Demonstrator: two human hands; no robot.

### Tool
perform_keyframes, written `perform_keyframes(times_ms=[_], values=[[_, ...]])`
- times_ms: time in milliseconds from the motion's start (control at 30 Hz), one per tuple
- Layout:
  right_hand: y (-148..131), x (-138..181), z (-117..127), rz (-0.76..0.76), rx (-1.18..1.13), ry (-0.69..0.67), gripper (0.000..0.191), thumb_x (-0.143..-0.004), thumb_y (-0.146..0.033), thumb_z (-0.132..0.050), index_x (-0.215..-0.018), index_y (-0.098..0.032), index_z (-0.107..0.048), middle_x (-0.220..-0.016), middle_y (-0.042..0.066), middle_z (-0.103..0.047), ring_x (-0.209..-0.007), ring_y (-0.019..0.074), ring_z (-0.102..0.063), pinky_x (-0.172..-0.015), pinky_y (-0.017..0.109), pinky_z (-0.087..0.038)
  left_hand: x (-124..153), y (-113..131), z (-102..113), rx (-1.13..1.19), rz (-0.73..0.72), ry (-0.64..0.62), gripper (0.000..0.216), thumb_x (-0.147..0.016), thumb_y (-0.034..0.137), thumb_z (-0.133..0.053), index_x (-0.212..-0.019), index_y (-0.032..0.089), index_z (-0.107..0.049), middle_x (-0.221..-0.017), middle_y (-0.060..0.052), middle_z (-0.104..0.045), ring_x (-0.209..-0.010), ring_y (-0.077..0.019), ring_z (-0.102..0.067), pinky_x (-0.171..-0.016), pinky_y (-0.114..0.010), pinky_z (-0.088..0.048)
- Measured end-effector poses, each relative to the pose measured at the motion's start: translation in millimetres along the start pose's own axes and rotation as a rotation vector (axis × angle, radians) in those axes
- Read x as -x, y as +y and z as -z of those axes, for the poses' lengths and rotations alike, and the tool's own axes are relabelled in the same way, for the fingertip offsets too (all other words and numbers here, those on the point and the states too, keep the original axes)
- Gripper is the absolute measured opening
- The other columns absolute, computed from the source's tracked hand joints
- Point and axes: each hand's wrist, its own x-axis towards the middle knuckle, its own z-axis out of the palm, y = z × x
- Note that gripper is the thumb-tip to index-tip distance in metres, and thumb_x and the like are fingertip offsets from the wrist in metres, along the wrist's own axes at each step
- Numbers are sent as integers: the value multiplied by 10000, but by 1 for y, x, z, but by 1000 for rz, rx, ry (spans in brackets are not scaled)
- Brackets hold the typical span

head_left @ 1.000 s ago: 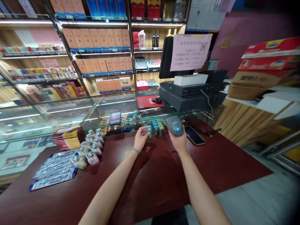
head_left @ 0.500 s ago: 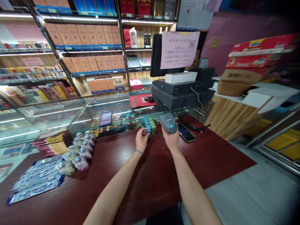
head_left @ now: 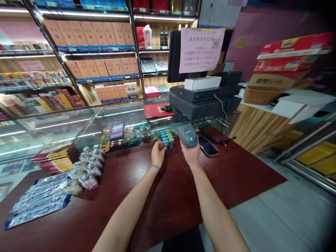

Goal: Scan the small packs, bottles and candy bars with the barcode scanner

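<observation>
Dark red counter in a shop, lit shelves along the back, and on my feed the right hand has its fingers wrapped around a grey handheld scanner, blue light glowing on top. Left hand is half curled, fingertips right at the near end of the little blue containers; from where I sit I honestly can't make out if it's gripping one or just touching. Those sit bunched up against some green ones near the counter's far edge, between the two hands. Phone lies flat just right of the scanner. Further out on the left I've got silver-lidded jars in rows, with blue-and-white packets beside them. Past the containers, a black mouse rests on a red mat, next to the monitor
</observation>
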Motion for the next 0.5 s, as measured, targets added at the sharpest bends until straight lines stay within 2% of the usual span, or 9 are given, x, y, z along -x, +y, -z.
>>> perform_keyframes(times_ms=[267,500], values=[[1,0,0,31,4,-2,389,-775,-432,-751,-1045,-240,-547,-816,54,-725,-768,258,-739,-587,342,-589,-4,0,-5,-10,17,13,268,-741,36,-695,-935,191,-594,-890,-9,-636,-855,-162,-641,-864,-308,-511],[0,1,0,31,-4,-10,380,-768,-431,-759,-1023,-243,-550,-831,65,-725,-796,269,-739,-609,357,-595,-5,-10,-6,-6,-5,21,288,-739,28,-693,-963,184,-602,-918,-21,-637,-871,-162,-636,-868,-312,-512]])
